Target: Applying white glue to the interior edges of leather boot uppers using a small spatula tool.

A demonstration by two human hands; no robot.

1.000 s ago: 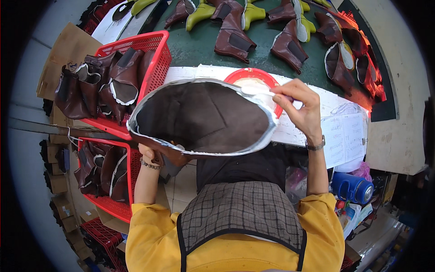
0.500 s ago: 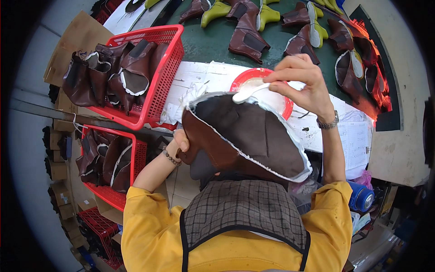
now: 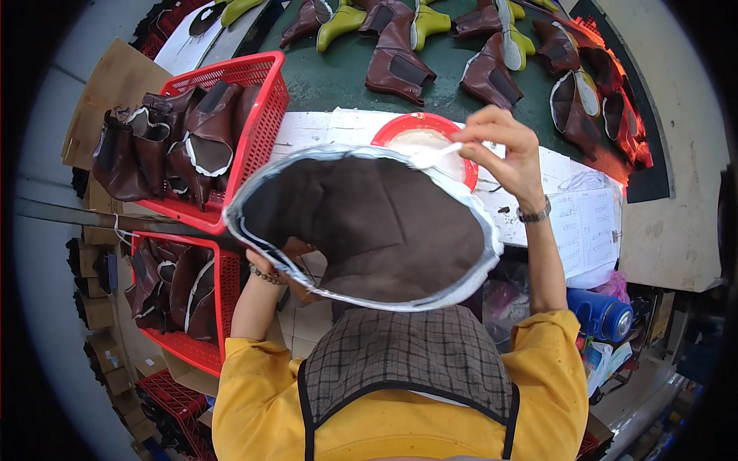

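Head view, looking down past a yellow top and checked apron (image 3: 407, 357). Gluing step in hand, by the look of it: right hand (image 3: 503, 150) raised over the red bowl (image 3: 400, 132) of pale paste, fingers (image 3: 480, 147) pinched on a small white brush (image 3: 434, 156), its tip touching the far rim of the brown leather piece (image 3: 369, 227). Left hand (image 3: 288, 261) mostly hidden beneath the piece, propping it from below; grip of those fingers impossible to tell. Piece held flat in the air between chest and worktop (image 3: 338, 127), above the near edge. Next move likely calls for drawing the brush steadily along the rim, turning the piece with the hidden hand, keeping paste off the middle.

Look of the piece: wide, rounded, boot-upper shape, matte brown with a fuzzy inner face, ringed all round by a pale, shiny band. Slight sag, soft and floppy.

Around: red basket (image 3: 265, 115) of dark uppers to the left, another red basket (image 3: 227, 300) lower down, brown and yellow-green boots (image 3: 396, 61) on the green belt (image 3: 338, 77) beyond, blue bottle (image 3: 603, 315) at right.
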